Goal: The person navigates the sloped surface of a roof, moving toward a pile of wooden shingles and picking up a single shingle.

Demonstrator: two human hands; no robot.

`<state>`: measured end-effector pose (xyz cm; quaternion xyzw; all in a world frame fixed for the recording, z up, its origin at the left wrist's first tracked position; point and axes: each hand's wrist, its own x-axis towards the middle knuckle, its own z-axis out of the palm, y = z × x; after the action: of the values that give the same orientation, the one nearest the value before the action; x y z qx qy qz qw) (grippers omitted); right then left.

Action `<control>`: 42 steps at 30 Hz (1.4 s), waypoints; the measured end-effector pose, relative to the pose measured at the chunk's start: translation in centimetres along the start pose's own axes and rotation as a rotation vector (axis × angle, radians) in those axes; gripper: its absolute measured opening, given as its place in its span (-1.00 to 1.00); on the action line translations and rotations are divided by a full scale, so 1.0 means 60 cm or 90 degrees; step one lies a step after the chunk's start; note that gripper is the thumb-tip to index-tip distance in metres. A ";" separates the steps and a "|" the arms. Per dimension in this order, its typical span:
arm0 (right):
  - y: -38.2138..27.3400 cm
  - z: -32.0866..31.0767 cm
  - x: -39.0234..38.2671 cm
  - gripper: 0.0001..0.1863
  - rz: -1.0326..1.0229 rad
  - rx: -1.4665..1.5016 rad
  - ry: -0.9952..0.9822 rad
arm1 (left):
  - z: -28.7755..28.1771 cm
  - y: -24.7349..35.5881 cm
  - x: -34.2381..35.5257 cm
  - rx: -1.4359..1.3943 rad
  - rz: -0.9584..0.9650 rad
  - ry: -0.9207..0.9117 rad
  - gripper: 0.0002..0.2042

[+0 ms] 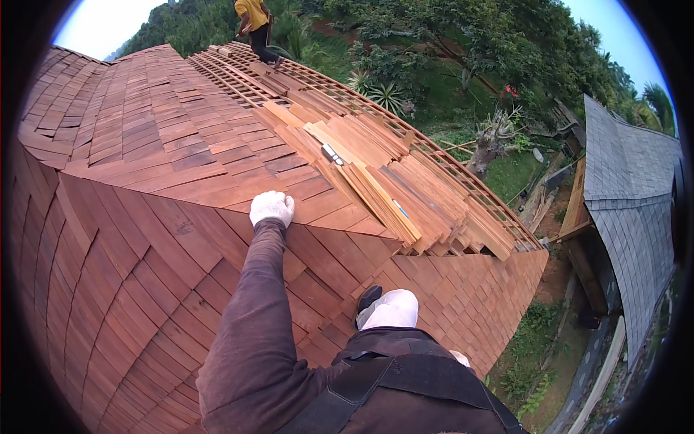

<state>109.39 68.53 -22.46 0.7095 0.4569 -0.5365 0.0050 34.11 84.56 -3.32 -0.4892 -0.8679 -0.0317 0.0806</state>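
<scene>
My left hand [272, 208], in a white glove, is closed over the raised ridge where two slopes of wooden shingles [173, 224] meet. Its fingers curl down onto the far side of the ridge and are partly hidden. My right hand cannot be made out; only a small white patch shows beside my body at the right, either glove or trouser. Beyond my left hand, loose wooden shingles [426, 192] lie in stacks on the slope. On them rest a small black-and-silver tool [331, 153], its kind unclear, and a slim blue-and-white pen-like item [400, 208].
Open wooden battens [231, 79] run along the far slope, where a person in a yellow top [251, 16] stands. The roof edge drops at right to grassy ground [506, 177]. A grey-shingled roof [629, 195] stands lower, past the gap. My dark shoe [369, 297] is on the shingles.
</scene>
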 end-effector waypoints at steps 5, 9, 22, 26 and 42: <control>0.139 -0.017 0.072 -0.30 0.025 0.174 0.082 | 0.021 0.069 0.044 -0.058 0.043 0.019 -0.58; 0.034 -0.003 0.027 -0.30 -0.021 0.106 0.004 | 0.022 -0.003 0.006 -0.012 -0.001 0.005 -0.58; -0.001 0.006 0.035 -0.32 0.043 0.051 0.050 | 0.031 0.004 0.013 -0.017 0.011 0.030 -0.59; 0.000 0.013 0.037 -0.31 0.043 0.054 0.000 | 0.022 -0.014 -0.002 0.002 0.003 0.023 -0.59; -0.017 0.004 0.023 -0.29 0.046 0.041 0.026 | 0.014 0.007 0.009 0.002 0.006 0.018 -0.60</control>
<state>108.54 69.93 -23.14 0.7363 0.4134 -0.5357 -0.0078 34.11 85.36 -4.04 -0.4927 -0.8644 -0.0371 0.0935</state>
